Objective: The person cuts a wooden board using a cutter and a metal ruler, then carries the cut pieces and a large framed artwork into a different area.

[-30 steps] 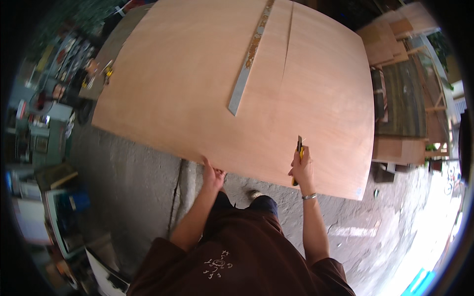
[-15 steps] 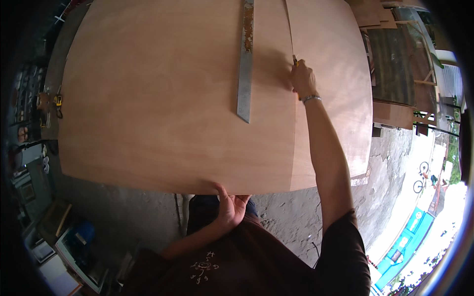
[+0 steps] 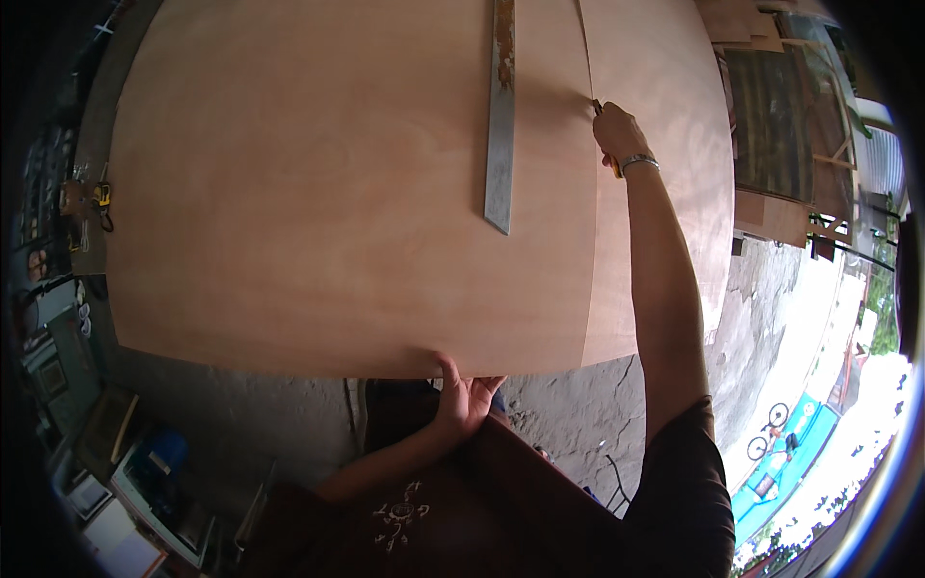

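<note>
A large, thin plywood sheet [image 3: 308, 193] lies in front of me. My right hand [image 3: 621, 135] is closed round a utility knife [image 3: 616, 166] with a yellow-orange handle, mostly hidden by the fingers. The knife's front end rests at a long line running down the right part of the sheet; beyond the knife the line looks darker, like an open cut. At the near edge, my left hand [image 3: 465, 400] grips the sheet, thumb on top and fingers at or below the rim. A flat metal ruler [image 3: 500, 144] with worn, rusty patches and a slanted end lies left of the line.
A yellow tape measure [image 3: 102, 195] lies past the sheet's left edge. Wooden boards [image 3: 771, 220] are stacked on the right. Grey concrete floor [image 3: 260, 405] shows below. Framed panels [image 3: 159, 506] and a blue container [image 3: 162, 453] stand lower left. A bicycle [image 3: 768, 432] is outside.
The view has shifted, moving the sheet and ruler slightly right. My right wrist sits a little farther away, the knife still at the line. The bicycle outside has moved nearer.
</note>
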A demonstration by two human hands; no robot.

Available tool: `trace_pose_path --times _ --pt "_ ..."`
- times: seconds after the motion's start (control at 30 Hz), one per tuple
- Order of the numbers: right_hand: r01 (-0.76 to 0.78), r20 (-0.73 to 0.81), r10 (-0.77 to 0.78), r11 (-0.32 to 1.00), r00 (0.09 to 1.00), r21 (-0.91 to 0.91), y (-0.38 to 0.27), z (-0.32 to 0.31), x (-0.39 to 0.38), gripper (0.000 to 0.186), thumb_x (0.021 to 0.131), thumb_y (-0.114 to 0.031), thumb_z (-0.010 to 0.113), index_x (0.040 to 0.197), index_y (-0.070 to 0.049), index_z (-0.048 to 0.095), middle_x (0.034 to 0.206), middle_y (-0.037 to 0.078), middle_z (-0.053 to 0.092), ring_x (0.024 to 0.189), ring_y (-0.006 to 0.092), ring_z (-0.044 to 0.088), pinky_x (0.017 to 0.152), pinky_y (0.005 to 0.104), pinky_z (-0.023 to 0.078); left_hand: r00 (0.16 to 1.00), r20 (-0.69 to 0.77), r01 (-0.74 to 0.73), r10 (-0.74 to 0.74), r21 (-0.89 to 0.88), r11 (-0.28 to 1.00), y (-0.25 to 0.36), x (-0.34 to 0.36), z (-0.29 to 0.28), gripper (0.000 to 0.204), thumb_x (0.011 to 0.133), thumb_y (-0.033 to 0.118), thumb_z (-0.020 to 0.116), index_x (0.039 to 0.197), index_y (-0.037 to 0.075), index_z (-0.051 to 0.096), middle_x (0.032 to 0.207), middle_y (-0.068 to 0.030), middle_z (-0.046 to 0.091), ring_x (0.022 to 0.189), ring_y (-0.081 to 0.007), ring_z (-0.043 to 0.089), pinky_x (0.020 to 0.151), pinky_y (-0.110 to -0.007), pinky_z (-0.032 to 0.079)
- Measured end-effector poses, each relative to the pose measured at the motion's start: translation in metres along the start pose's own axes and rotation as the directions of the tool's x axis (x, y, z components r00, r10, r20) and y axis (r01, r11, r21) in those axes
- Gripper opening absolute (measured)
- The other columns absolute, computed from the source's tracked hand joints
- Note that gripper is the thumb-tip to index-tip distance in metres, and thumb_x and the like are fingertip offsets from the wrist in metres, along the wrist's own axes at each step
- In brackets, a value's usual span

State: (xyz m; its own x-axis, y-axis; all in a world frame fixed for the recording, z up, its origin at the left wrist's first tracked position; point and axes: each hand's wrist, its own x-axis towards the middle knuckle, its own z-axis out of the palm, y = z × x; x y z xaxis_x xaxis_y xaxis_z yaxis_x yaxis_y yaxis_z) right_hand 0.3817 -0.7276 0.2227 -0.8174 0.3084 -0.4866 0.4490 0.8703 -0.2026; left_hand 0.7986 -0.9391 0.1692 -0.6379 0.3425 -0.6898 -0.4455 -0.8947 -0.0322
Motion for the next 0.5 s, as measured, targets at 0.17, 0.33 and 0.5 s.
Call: trace_pose_path --times 0.17,0.33,0.5 --pt "-0.035 0.017 0.035 0.999 0.999 -0.003 0.012 0.009 -0.025 0.031 0.09 -0.007 0.039 0.116 0.002 0.054 0.089 0.022 0.067 0.053 0.0298 0.067 0.053 0.0392 0.056 1.0 -0.008 0.004 -0.003 0.054 0.999 0.005 -0.002 0.008 0.095 0.083 0.075 0.044 0.147 0.006 0.029 0.146 -0.0103 0.041 0.132 -0.0262 0.044 0.112 -0.046 0.036" --pt "-0.059 -0.012 0.059 0.998 0.998 -0.012 0.017 0.014 -0.051 0.029 0.091 -0.009 0.039 0.114 0.002 0.054 0.089 0.023 0.068 0.054 0.0302 0.068 0.057 0.0406 0.057 1.0 0.019 -0.01 0.009 0.072 0.997 0.007 -0.005 0.012 0.096 0.082 0.075 0.045 0.147 0.006 0.029 0.146 -0.0103 0.041 0.132 -0.0262 0.044 0.112 -0.046 0.035" --pt "-0.043 0.016 0.043 0.999 0.999 0.001 0.034 0.021 -0.099 0.021 0.094 -0.014 0.044 0.105 0.002 0.053 0.081 0.024 0.067 0.053 0.0321 0.067 0.053 0.0412 0.056 1.0 -0.005 -0.006 0.007 0.066 0.998 0.003 -0.002 0.007 0.093 0.082 0.075 0.045 0.144 0.006 0.033 0.142 -0.0091 0.045 0.128 -0.0249 0.047 0.109 -0.044 0.039"
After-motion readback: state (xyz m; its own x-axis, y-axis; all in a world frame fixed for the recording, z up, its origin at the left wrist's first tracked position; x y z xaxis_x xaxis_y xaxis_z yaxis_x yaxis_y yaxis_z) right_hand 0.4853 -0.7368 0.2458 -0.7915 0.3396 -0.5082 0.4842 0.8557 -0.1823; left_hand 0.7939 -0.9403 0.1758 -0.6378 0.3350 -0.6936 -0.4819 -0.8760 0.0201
